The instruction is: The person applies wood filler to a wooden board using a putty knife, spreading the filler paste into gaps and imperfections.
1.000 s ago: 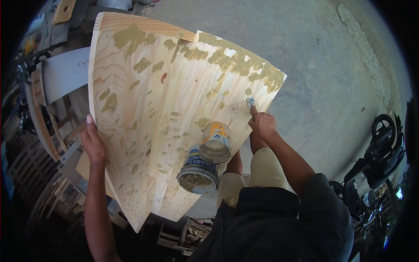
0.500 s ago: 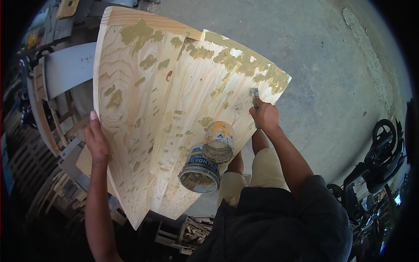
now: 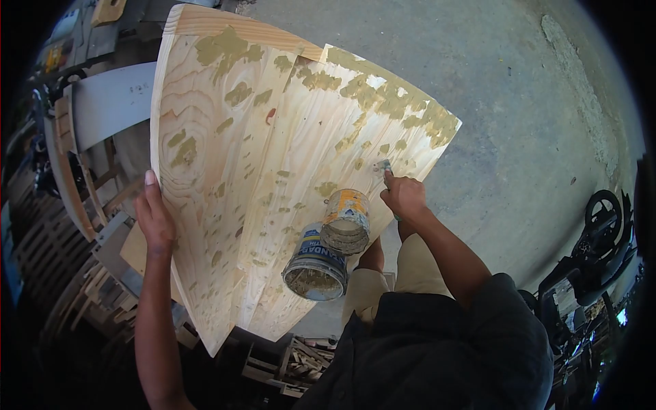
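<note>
A wide panel of pale wooden boards (image 3: 205,102), marked with many tan filler patches, lies below me. My right hand (image 3: 404,198) is closed round a putty knife (image 3: 384,168), its blade at the board surface in the right part of the panel. At the left edge, my left hand (image 3: 156,222) grips the panel; part of its fingers is hidden. A yellow-orange can (image 3: 346,217) caked with filler stands on the wood. Against it is a blue tin (image 3: 316,263), its open mouth showing filler residue inside.
Grey concrete floor (image 3: 519,137) extends to the right. A dark motorcycle (image 3: 584,263) is at the far right. Wood offcuts (image 3: 304,365) are piled below the panel, and wooden frames with a pale curved board (image 3: 113,102) stand on the left.
My right hand and the putty knife have moved left and slightly down across the boards. Small filler spots now show where the blade was. My left hand stays at the edge.
</note>
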`<control>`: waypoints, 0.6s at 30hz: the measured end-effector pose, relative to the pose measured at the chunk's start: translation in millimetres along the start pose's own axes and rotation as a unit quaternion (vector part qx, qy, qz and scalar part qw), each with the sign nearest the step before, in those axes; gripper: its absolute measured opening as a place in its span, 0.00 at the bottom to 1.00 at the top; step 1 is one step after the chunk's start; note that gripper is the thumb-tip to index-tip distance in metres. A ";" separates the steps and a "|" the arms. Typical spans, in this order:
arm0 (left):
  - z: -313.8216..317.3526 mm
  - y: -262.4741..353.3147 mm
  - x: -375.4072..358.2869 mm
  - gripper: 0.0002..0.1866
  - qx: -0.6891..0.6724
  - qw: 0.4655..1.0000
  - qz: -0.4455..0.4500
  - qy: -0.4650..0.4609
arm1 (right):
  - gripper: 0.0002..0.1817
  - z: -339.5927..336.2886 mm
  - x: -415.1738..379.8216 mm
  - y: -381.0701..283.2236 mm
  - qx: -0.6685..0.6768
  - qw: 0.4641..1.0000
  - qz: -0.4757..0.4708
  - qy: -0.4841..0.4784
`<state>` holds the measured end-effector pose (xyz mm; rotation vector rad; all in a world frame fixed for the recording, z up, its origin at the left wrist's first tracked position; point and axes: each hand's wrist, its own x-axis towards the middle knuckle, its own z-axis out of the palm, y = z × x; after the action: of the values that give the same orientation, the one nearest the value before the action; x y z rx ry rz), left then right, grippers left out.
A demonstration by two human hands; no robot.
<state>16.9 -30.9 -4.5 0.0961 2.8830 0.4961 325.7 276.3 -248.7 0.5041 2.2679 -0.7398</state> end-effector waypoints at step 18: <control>3.2 3.0 -0.5 0.34 -0.010 1.000 -0.002 0.029 | 0.32 5.0 7.0 -9.1 0.029 0.999 -0.022 0.029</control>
<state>18.2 -27.1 -6.3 0.0742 2.9341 0.5359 318.5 267.2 -253.4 0.5099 2.3236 -0.8245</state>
